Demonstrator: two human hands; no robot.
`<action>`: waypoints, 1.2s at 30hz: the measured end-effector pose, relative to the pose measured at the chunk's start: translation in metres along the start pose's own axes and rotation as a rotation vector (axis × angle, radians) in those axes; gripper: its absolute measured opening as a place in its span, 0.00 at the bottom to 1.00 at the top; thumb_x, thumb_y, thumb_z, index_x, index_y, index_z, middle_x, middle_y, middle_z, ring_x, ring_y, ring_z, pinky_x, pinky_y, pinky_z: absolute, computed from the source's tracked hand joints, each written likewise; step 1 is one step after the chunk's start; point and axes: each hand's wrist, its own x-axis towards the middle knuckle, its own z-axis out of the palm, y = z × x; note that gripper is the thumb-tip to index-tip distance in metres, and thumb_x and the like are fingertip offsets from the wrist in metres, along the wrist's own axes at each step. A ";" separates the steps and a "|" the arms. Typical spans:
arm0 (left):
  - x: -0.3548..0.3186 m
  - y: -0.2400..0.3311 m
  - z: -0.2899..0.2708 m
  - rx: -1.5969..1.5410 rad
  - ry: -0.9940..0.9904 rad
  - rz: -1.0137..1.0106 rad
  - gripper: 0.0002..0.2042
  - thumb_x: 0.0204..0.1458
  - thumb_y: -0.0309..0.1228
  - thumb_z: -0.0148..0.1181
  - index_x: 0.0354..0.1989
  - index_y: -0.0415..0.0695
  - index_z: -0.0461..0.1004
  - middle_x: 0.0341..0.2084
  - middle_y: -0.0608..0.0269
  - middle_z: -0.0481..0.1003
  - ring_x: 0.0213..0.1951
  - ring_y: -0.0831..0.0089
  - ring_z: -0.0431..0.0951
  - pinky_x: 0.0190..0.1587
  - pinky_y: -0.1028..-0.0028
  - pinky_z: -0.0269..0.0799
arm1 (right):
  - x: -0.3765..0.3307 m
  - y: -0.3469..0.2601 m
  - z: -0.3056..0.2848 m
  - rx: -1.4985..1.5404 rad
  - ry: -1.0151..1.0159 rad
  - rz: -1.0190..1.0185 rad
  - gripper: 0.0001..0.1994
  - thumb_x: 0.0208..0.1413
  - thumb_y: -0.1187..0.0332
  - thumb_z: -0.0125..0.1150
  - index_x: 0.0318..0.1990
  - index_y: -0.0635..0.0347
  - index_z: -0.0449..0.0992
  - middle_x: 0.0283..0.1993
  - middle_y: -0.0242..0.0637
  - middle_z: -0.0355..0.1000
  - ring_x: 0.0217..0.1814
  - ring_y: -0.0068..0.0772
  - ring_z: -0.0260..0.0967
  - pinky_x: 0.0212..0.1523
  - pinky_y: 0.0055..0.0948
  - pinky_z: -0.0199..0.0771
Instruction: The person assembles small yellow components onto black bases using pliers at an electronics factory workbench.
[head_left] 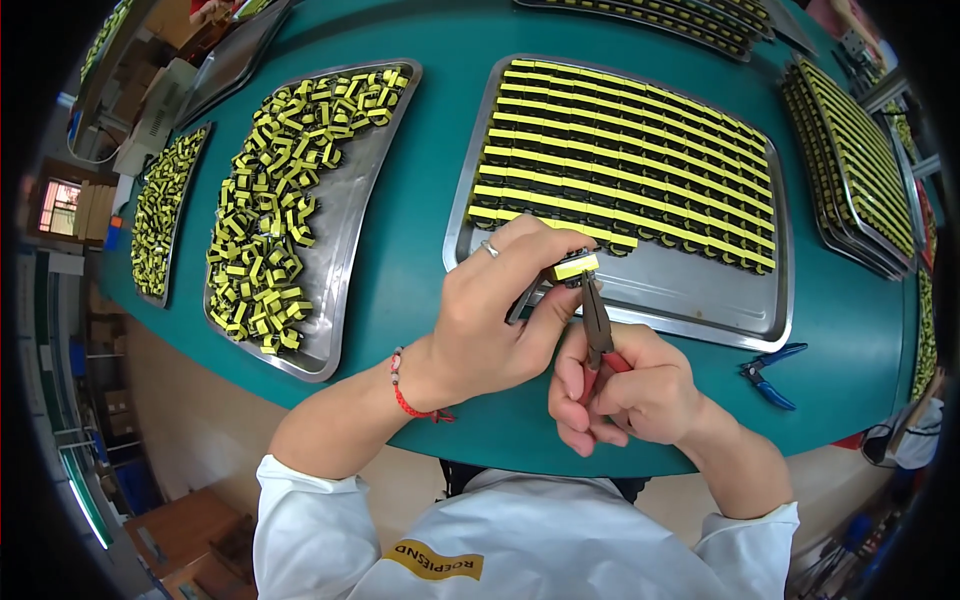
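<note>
- Green tabletop curves in front of you, carrying several metal trays.
- Your left hand pinches a small yellow-and-black component between thumb and fingertips, just above the near rim of the middle tray.
- Your left hand wears a ring on one finger, and a red cord bracelet sits on that wrist.
- Your right hand is clenched around the red handles of the pliers, whose dark nose points up and meets the underside of the component.
- That middle tray holds neat rows of the same yellow-and-black parts across its far half; its near strip is bare metal.
- To your left, another tray carries a loose heap of the same parts, and a narrower tray beyond it holds more.
- Blue-handled cutters lie on the tabletop to the right of your right hand, apart from it.
- Stacked trays with ordered rows sit at the far right.
</note>
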 end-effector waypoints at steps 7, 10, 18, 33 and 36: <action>0.001 -0.002 0.002 0.001 0.032 0.024 0.16 0.45 0.13 0.63 0.44 0.33 0.75 0.29 0.58 0.75 0.25 0.76 0.71 0.24 0.80 0.62 | 0.002 0.003 -0.004 -0.012 -0.122 -0.015 0.18 0.38 0.85 0.41 0.41 0.70 0.65 0.36 0.53 0.70 0.38 0.57 0.77 0.26 0.38 0.83; 0.001 0.001 0.001 0.002 0.052 -0.016 0.15 0.45 0.14 0.65 0.44 0.33 0.75 0.29 0.58 0.76 0.25 0.76 0.71 0.24 0.81 0.62 | 0.002 0.001 -0.006 0.020 -0.166 0.029 0.18 0.38 0.85 0.40 0.41 0.70 0.65 0.37 0.53 0.70 0.39 0.57 0.77 0.28 0.41 0.85; -0.002 -0.004 0.006 -0.010 0.111 0.035 0.17 0.43 0.15 0.67 0.44 0.33 0.75 0.28 0.59 0.77 0.25 0.77 0.73 0.24 0.81 0.64 | 0.000 -0.003 -0.007 -0.019 -0.115 0.045 0.16 0.37 0.84 0.42 0.39 0.70 0.66 0.34 0.52 0.71 0.35 0.52 0.77 0.21 0.34 0.78; -0.004 0.014 0.011 -0.265 0.036 -0.334 0.09 0.54 0.26 0.65 0.41 0.36 0.76 0.27 0.69 0.75 0.24 0.86 0.67 0.25 0.83 0.62 | 0.013 0.015 -0.011 -0.814 0.524 -0.743 0.19 0.45 0.81 0.66 0.46 0.66 0.68 0.31 0.33 0.69 0.26 0.19 0.67 0.24 0.18 0.66; -0.012 0.017 0.008 -0.310 -0.075 -0.401 0.12 0.56 0.25 0.62 0.46 0.34 0.74 0.35 0.62 0.77 0.35 0.81 0.75 0.37 0.80 0.71 | 0.024 0.018 -0.016 -1.093 0.586 -1.073 0.22 0.42 0.80 0.73 0.45 0.66 0.69 0.32 0.33 0.70 0.26 0.18 0.68 0.22 0.18 0.66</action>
